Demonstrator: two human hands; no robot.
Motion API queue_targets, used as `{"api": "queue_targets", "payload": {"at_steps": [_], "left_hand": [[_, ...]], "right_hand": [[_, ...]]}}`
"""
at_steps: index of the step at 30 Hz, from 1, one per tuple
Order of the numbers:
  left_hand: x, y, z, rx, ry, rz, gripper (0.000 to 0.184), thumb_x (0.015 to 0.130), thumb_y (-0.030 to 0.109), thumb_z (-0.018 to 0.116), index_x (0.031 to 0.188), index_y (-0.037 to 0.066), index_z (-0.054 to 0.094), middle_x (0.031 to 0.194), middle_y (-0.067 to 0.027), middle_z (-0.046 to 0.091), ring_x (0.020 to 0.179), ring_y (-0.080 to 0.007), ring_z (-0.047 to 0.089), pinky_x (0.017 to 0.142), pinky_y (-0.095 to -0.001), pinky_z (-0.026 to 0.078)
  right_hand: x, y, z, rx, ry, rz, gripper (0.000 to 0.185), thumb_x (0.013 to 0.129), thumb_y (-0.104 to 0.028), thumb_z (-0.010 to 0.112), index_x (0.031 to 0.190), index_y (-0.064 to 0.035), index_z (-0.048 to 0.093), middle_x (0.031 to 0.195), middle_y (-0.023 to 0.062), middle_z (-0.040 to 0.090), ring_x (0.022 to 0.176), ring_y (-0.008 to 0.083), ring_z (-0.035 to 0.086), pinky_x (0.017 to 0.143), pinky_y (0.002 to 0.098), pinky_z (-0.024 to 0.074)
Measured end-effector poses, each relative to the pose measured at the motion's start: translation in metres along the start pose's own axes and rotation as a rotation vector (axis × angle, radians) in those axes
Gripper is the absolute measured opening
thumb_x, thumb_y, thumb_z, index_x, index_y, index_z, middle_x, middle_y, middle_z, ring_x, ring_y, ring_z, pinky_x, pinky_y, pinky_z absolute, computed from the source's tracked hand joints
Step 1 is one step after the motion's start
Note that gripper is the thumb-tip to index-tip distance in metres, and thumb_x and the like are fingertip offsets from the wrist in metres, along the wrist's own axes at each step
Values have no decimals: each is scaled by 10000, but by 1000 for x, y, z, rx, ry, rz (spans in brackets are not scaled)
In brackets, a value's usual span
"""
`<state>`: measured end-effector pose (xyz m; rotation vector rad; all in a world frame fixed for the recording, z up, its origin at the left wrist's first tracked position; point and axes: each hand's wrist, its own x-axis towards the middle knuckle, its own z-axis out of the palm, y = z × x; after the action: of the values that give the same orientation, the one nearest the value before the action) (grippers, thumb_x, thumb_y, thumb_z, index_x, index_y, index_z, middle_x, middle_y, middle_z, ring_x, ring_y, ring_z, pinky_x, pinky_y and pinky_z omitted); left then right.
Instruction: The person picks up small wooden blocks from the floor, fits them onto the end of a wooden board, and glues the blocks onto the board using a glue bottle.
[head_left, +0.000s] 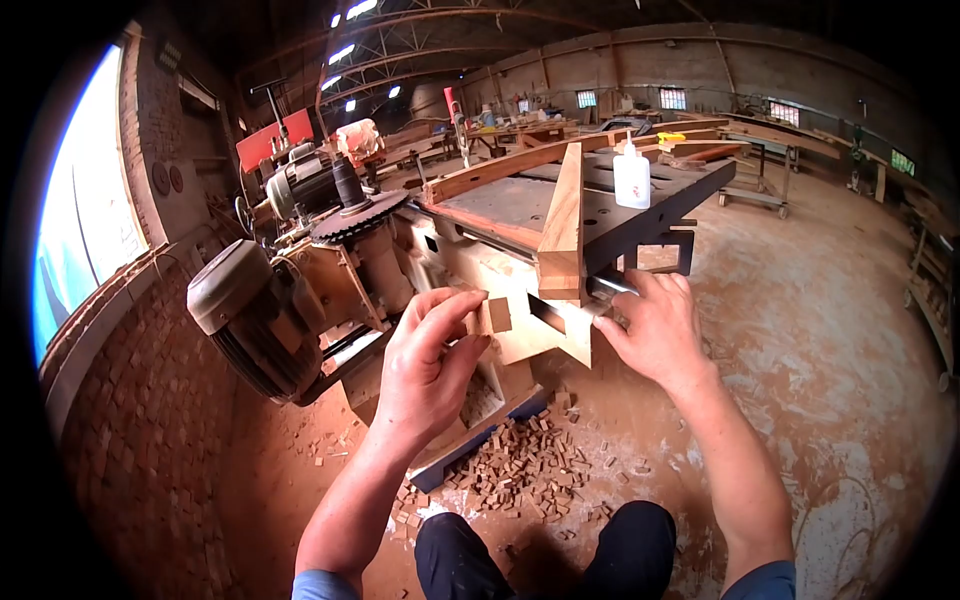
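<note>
Between the thumb and fingers of my left hand [430, 355] is a small wooden block [496, 314], held up in front of the machine. My right hand [655, 325] is curled at the table's front edge, beside a short shiny metal piece [610, 284]. Its fingers seem closed around that piece, but I cannot make out what it is. Just left of it, a long wooden beam [562, 215] lies on the dark machine table [650, 215], its end overhanging the edge. Under the beam end is a pale board [520, 345] with a dark slot.
A white squeeze bottle [632, 177] stands on the table. At left are a toothed round disc [360, 217] and a grey motor [255, 320]. Many small wood offcuts [520, 465] are heaped on the floor below my hands. A brick wall [140, 420] runs along the left.
</note>
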<state>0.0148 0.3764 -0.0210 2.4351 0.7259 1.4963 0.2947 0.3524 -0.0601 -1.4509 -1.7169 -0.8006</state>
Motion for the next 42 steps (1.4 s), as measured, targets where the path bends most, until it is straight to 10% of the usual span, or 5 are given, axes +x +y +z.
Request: {"api": "queue_targets", "payload": {"at_steps": [11, 25, 29, 34, 42], "left_hand": [[17, 7, 5, -902, -46, -376, 474, 965, 201, 693, 1386, 67, 521, 986, -37, 680, 681, -110, 647, 546, -211, 480], [-30, -49, 31, -1336, 7, -650, 721, 916, 163, 695, 1547, 136, 348, 1142, -232, 661, 614, -197, 628, 465, -268, 483], [-42, -63, 33, -1002, -30, -661, 604, 947, 127, 655, 1504, 118, 420, 1068, -108, 660, 647, -157, 625, 511, -272, 495], [-104, -127, 37, -154, -197, -584, 474, 982, 87, 624, 1437, 97, 491, 1005, -39, 647, 774, -75, 602, 651, -241, 535], [-347, -298, 37, 238, -395, -1110, 483, 911, 286, 694, 1261, -27, 581, 876, -164, 722, 660, -175, 683, 571, -348, 548]], "right_hand": [[-1, 2, 0, -36, -12, -14, 337, 805, -361, 773, 909, -40, 775, 996, 142, 669, 973, 271, 610, 935, 418, 428], [-1, 1, 2, -62, -35, -21, 334, 812, -374, 755, 915, -57, 775, 1051, 137, 678, 1019, 278, 613, 936, 415, 427], [-7, 2, 15, -231, -45, -48, 402, 904, -468, 670, 926, -83, 781, 1150, 116, 685, 1122, 215, 603, 1012, 392, 410], [-1, 10, 12, -166, -190, 10, 511, 936, -557, 604, 977, -76, 772, 1053, 94, 732, 857, 216, 696, 839, 392, 535], [-2, 15, 17, -183, -203, 188, 349, 963, -370, 661, 1145, -82, 735, 1255, 105, 689, 1073, 220, 684, 939, 320, 511]]}}
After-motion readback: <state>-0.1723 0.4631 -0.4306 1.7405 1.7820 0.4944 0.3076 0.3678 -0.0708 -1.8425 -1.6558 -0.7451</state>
